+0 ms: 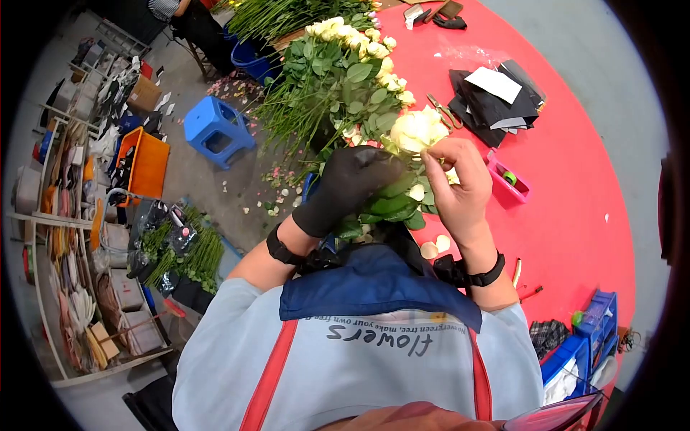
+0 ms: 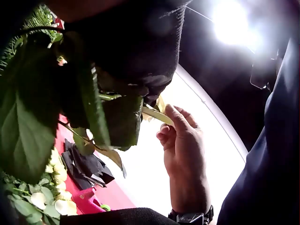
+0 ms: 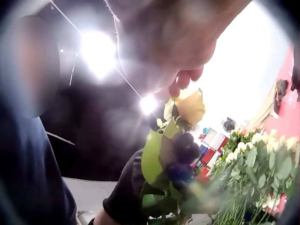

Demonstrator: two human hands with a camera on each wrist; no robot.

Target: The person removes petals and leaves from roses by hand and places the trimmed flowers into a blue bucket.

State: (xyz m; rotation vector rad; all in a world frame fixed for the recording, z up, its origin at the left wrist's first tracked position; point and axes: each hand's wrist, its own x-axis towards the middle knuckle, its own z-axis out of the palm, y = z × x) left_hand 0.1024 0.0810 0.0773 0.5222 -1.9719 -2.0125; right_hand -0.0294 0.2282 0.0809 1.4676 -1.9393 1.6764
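Note:
A cream rose (image 1: 417, 131) is held up in front of the chest, its head also visible in the right wrist view. My left hand (image 1: 354, 178), in a black glove, grips the stem just below the bloom. Green leaves (image 1: 394, 206) hang from it under the hand. My bare right hand (image 1: 461, 179) is at the bloom's right side, and in the left wrist view its thumb and forefinger pinch a pale petal (image 2: 160, 115). Loose petals (image 1: 430, 249) lie on the red table (image 1: 575, 237) beneath the right wrist.
Bunched cream roses (image 1: 350, 36) lie beyond the hands, stems leftward. Scissors (image 1: 443, 111), a pink tape dispenser (image 1: 508, 177) and black sheets (image 1: 496, 108) are on the table. Blue crates (image 1: 595, 323) stand at right. A blue stool (image 1: 218, 129) and orange bin (image 1: 147, 165) stand left.

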